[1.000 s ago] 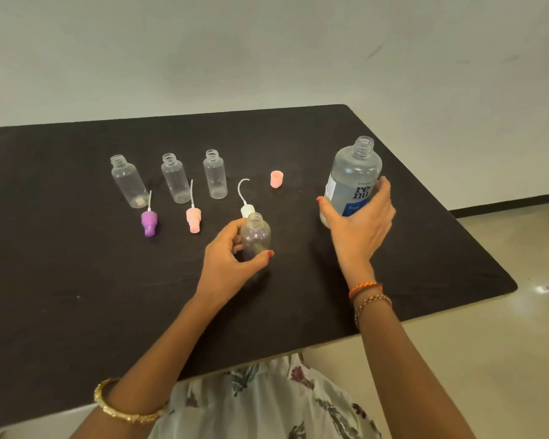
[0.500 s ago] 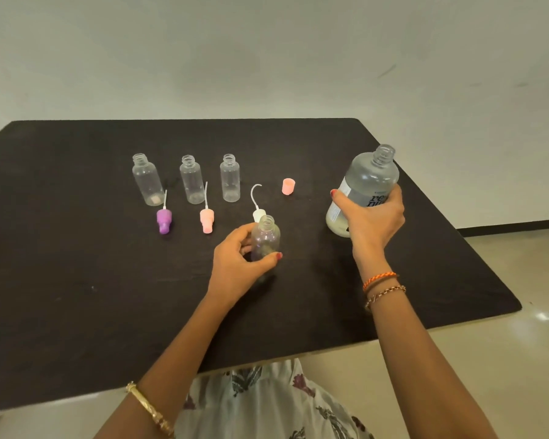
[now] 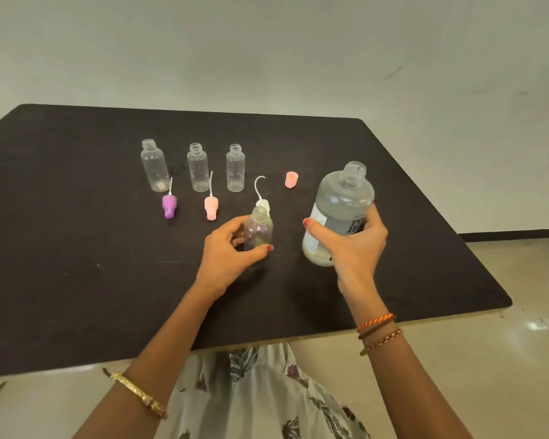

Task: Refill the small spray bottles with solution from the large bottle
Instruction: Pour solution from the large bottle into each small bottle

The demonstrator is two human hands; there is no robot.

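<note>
The left hand (image 3: 232,248) holds a small bottle (image 3: 258,229) standing on the black table (image 3: 76,280), fingers & thumb curled round it. Its top is off and it looks about empty, maybe a tiny bit at the bottom, hard to tell. The right hand (image 3: 351,245) grips the large bottle (image 3: 339,217) round the middle, lifted & tipped a little, just right of the small one, not touching it. Its cap is off too and the mouth points up, so nothing is pouring yet. Three more small bottles (image 3: 198,167) stand in a row at the back, all open, all look empty. In front of them lie a purple spray top (image 3: 168,208), a pink spray top (image 3: 211,208) & a white spray top (image 3: 262,201) with a curly tube, right behind the held bottle. A small pink cap (image 3: 291,179) sits near the big bottle. So I think the opening part is done, and the filling has not begun. Left to do: pour into all 4 bottles, then put the tops back on.
</note>
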